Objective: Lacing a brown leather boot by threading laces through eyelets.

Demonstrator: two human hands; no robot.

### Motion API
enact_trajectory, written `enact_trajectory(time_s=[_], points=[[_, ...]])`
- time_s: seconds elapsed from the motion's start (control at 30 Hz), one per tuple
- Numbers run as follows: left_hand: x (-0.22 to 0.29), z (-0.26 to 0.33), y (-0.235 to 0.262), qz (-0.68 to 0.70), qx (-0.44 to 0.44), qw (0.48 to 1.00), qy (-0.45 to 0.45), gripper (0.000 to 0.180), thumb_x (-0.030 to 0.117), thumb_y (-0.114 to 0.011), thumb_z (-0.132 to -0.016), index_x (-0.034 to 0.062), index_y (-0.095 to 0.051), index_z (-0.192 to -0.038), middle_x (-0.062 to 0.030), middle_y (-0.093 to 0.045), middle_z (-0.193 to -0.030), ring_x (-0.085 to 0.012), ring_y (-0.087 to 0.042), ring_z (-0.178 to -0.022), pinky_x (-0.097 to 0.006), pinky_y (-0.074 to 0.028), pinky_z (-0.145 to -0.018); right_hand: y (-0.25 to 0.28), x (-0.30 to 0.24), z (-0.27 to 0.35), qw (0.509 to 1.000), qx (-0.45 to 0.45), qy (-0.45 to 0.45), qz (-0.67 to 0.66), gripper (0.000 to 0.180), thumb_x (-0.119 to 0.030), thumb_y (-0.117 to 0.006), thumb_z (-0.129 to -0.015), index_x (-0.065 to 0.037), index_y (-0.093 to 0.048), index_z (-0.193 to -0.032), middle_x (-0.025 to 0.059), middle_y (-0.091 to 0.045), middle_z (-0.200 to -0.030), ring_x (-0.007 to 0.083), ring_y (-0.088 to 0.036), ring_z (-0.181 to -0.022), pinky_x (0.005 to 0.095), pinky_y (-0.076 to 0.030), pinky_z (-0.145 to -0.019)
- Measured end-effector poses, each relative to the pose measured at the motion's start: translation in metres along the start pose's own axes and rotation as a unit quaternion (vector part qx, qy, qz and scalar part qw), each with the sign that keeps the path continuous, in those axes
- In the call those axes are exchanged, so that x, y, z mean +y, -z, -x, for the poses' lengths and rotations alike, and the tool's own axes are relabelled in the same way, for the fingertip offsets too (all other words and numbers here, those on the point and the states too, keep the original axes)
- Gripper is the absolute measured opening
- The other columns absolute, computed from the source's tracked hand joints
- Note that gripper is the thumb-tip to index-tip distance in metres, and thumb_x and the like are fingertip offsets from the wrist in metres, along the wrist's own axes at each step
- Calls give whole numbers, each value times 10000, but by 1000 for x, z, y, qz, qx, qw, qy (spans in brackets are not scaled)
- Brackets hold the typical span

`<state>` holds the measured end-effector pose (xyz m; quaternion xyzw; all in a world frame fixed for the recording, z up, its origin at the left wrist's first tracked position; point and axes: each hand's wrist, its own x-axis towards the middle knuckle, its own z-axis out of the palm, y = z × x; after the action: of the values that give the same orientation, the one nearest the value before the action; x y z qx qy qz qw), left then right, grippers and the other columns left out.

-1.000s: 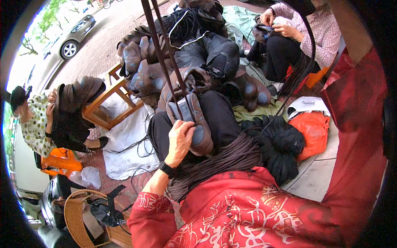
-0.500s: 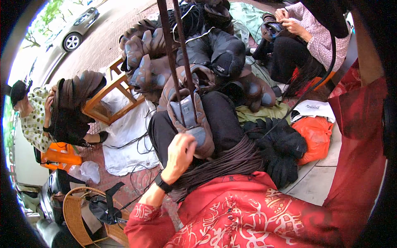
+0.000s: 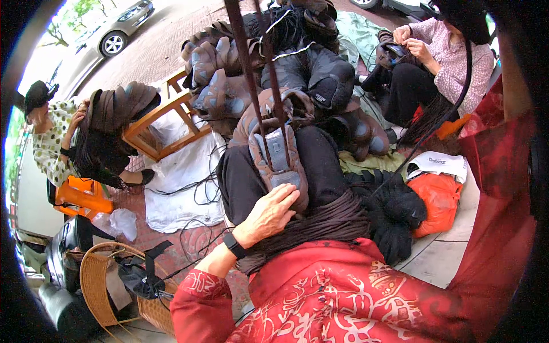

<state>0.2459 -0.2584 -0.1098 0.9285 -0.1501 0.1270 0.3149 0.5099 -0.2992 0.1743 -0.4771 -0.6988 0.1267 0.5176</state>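
Note:
A brown and grey-blue shoe (image 3: 278, 163) rests between my knees, its toe pointing toward me. My left hand (image 3: 269, 214) lies on the toe, fingers stretched out and resting flat on it. Two strands of dark brown shoelace (image 3: 274, 80) run taut from the shoe's eyelets up past the top of the view. My right hand is out of view; red cloth like my sleeve (image 3: 486, 228) rises along the right side. Across my lap lies a thick bundle of brown laces (image 3: 320, 223).
Beyond my knees is a pile of shoes (image 3: 223, 94). One person (image 3: 51, 134) sits at left by a wooden stool frame (image 3: 163, 151); another (image 3: 463, 68) works on a shoe at right. Black laces (image 3: 389, 211) and an orange bag (image 3: 437, 200) lie right. A wicker chair (image 3: 97, 286) stands lower left.
My left hand has come down onto the shoe's toe, its fingers straightening. The scene has shifted slightly right in view. The laces stay taut.

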Motion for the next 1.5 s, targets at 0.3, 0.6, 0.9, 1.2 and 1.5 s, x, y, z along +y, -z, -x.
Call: enact_trajectory(time_s=[0.3, 0.6, 0.9, 1.2, 1.5], points=[[-12, -19, -1, -20, 180, 974, 139, 134, 70, -624, -757, 30, -605, -883, -126, -560, -781, -298, -578, -709, -345, -471, -636, 21, -23, 12, 998, 42, -16, 45, 160, -137, -460, -912, -4, -539, -876, 6, -508, -726, 75, -420, -600, 210, -389, -595], [-32, -19, -4, -68, 255, 954, 141, 181, -27, -583, -696, 48, -544, -856, -103, -564, -771, -274, -575, -744, -347, -473, -656, 44, -28, 41, 992, 96, -42, 69, 155, -137, -460, -911, -10, -538, -866, 5, -509, -729, 74, -422, -606, 208, -386, -597], [-37, -24, -7, -128, 231, 959, 104, 179, -41, -576, -688, 36, -516, -838, -127, -527, -751, -304, -549, -719, -373, -460, -631, 65, -25, 68, 983, 147, -68, 83, 151, -136, -461, -909, -15, -536, -857, 4, -511, -732, 74, -425, -613, 207, -382, -600], [-35, -32, -17, -134, 162, 975, 76, 174, 22, -578, -691, 41, -470, -827, -131, -493, -739, -312, -525, -718, -399, -452, -629, 89, -31, 102, 971, 198, -88, 101, 148, -136, -462, -908, -21, -534, -847, 3, -512, -735, 73, -428, -620, 206, -378, -602], [0, -21, 5, -24, 109, 994, -4, 176, 40, -645, -717, 29, -511, -830, -113, -503, -768, -276, -530, -721, -346, -459, -628, 115, -33, 145, 954, 249, -115, 119, 146, -135, -463, -906, -27, -532, -837, 2, -514, -738, 73, -431, -626, 205, -375, -604]])
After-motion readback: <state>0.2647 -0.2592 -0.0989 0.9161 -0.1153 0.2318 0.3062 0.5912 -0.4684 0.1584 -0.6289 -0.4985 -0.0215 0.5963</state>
